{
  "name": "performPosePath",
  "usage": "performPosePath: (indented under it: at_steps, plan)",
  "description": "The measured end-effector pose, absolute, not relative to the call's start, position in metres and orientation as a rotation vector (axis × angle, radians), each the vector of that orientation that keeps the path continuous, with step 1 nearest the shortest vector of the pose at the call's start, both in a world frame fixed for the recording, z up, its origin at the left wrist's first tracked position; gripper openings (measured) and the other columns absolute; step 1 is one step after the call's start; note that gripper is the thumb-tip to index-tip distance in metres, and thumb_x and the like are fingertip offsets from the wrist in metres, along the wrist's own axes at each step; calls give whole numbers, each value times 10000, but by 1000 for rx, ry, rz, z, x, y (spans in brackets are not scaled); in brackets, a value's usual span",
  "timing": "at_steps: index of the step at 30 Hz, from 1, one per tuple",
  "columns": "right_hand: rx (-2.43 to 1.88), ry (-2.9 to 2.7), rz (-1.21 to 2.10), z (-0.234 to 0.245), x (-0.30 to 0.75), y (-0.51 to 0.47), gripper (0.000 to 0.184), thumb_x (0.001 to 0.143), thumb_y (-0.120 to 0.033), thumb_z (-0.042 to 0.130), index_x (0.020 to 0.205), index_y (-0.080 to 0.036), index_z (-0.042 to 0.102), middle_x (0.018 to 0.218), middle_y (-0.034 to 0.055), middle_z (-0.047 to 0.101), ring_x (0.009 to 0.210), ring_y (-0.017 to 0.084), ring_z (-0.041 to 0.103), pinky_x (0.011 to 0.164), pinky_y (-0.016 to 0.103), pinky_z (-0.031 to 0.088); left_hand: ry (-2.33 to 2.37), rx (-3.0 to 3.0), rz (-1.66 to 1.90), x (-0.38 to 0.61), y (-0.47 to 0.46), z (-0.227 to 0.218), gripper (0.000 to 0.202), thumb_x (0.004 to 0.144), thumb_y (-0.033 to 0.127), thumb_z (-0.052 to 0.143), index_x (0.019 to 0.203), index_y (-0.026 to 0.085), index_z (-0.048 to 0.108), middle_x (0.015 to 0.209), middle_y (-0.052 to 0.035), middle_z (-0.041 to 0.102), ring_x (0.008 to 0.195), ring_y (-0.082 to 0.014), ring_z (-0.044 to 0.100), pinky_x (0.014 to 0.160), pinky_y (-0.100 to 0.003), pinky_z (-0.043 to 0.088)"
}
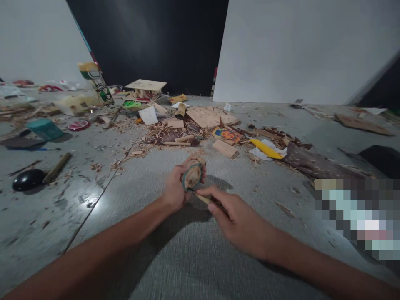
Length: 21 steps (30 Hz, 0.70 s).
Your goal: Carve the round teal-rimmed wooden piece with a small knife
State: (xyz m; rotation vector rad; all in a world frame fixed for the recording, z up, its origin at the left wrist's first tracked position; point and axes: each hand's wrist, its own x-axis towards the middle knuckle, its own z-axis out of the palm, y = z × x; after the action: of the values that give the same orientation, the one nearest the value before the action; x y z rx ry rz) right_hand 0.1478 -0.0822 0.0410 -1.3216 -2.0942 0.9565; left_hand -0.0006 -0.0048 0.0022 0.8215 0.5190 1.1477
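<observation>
Held up in the middle of the head view is a small rounded wooden piece [193, 176] with a bare tan face and a blue-green painted rim. My left hand [175, 187] is wrapped round it from the left, with fingertips showing at its far right side. In a pinch, my right hand [236, 216] grips a thin paintbrush [203, 198] with a pale wooden handle. Its dark tip is at the lower edge of the wooden piece; whether it touches is too small to tell.
Wood shavings and offcuts [209, 116] lie beyond my hands. A bark-covered log [312, 160] is to the right. On the left are a mallet with a black head [28, 179], a teal box [45, 129], a red lid [78, 125] and a tall printed container [96, 83].
</observation>
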Motion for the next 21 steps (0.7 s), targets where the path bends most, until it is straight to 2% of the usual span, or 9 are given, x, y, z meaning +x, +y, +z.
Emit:
performPosePath:
  at_steps: [4,7,11,16,21]
  plan:
    - [-1302,-2007,996,28,142,-84,340,941,-116,403,1233,-174,568,1204,111,697,1097,214,659,944,390,506,534,779,1220,1,-3,2,225,696,327,460,768,180,614,697,-49,607,704,-201,611,618,-297,495]
    - [-1295,-1975,985,22,139,-84,340,945,-121,403,1246,-180,549,1263,118,672,1176,229,626,997,425,479,552,706,1243,2,-3,2,236,719,312,447,782,180,632,697,-43,609,645,-177,585,587,-281,483]
    - [-1275,-1985,960,19,135,-83,347,947,-117,404,1261,-190,533,1260,108,675,1160,236,634,980,428,488,558,597,1263,2,-4,4,262,775,314,425,783,169,644,713,-42,603,616,-148,564,556,-251,462]
    - [-1310,-1944,941,16,130,-82,367,963,-147,394,1307,-173,521,1245,118,678,1109,245,649,939,441,506,564,515,1235,1,-2,5,304,827,349,404,792,165,643,728,-54,632,627,-157,589,575,-264,485]
    - [-1252,-1895,922,18,133,-79,394,980,-181,407,1353,-175,535,1264,121,677,1149,243,636,967,439,499,570,522,1202,3,-2,5,308,782,344,429,823,133,650,736,-66,658,652,-165,624,647,-276,513]
